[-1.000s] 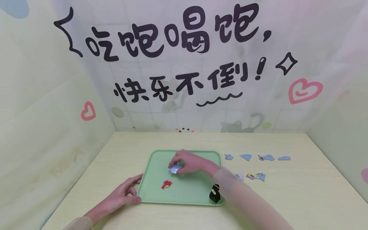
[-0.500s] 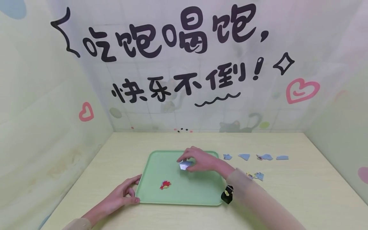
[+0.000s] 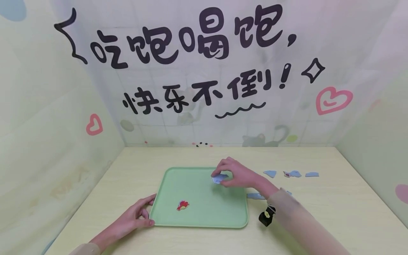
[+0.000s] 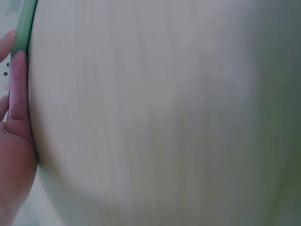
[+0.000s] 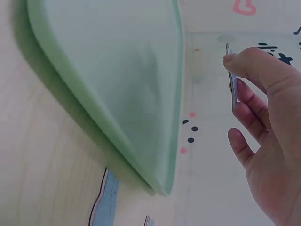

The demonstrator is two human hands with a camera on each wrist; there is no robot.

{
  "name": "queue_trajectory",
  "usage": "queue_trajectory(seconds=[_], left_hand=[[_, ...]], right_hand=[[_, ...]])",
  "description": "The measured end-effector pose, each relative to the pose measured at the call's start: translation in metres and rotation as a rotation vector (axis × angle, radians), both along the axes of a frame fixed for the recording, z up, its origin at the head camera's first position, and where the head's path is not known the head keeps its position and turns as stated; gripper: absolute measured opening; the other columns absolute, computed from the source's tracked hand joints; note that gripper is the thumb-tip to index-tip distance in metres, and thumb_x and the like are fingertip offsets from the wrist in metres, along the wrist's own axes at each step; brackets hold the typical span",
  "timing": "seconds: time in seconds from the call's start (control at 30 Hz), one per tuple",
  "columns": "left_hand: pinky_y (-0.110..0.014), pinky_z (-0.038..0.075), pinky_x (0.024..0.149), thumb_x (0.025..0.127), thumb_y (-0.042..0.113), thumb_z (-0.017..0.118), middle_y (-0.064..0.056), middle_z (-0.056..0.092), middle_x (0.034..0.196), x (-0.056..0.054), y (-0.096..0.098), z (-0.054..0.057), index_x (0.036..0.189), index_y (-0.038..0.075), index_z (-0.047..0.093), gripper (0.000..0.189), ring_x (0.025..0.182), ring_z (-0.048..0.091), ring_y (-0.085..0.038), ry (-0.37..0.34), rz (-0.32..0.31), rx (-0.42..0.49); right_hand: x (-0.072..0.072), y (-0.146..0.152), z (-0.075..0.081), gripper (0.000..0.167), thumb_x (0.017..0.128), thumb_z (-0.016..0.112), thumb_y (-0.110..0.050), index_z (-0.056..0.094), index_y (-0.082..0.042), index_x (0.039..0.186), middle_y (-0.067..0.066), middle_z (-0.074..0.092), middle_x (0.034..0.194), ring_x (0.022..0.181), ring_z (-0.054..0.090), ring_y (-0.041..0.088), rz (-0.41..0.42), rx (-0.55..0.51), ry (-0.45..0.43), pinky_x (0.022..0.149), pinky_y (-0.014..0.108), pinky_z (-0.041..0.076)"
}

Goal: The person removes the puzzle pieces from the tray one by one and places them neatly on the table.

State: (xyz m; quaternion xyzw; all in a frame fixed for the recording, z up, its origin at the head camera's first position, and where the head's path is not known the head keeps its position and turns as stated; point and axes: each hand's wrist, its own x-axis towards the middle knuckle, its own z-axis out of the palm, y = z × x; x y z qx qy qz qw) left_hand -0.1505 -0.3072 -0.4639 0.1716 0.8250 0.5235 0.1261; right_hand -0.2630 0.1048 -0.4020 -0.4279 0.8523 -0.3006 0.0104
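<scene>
A light-blue flat puzzle piece (image 3: 218,178) is pinched between the thumb and fingers of my right hand (image 3: 239,173), above the upper right part of a green tray (image 3: 204,226). In the right wrist view, the puzzle piece (image 5: 233,82) appears nearly edge-on, with the hand (image 5: 277,113) apart from the tray (image 5: 70,87). A small red and yellow piece (image 3: 183,205) lies on the tray, left of its middle. My left hand (image 3: 135,215) rests at the tray's left edge, thumb by the front corner and index finger farther back.
Right of the tray, several blue pieces lie on the pale wooden table (image 3: 331,212), including a triangular one (image 3: 270,174), a longer one (image 3: 292,174) and a strip (image 3: 312,174). Others lie partly hidden by the right arm. A black device (image 3: 267,216) sits at the right wrist.
My right hand has carried the blue puzzle piece rightward and farther back, from mid-tray to the tray's upper right. The left hand and the red piece keep their places.
</scene>
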Motion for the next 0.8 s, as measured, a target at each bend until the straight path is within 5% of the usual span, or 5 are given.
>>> queue_trajectory(seconds=[0.8], left_hand=[[-0.02, 0.046, 0.076, 0.085, 0.01, 0.073, -0.029, 0.036, 0.14, -0.001, -0.001, -0.001, 0.154, -0.007, 0.019, 0.089, 0.08, 0.059, -0.004, -0.012, -0.004, 0.024]], right_hand=[[0.025, 0.086, -0.013, 0.032, 0.082, 0.076, -0.008, 0.075, -0.024, 0.111, -0.005, 0.064, 0.106, 0.098, 0.05, 0.014, -0.153, -0.082, 0.084, 0.082, 0.032, 0.049]])
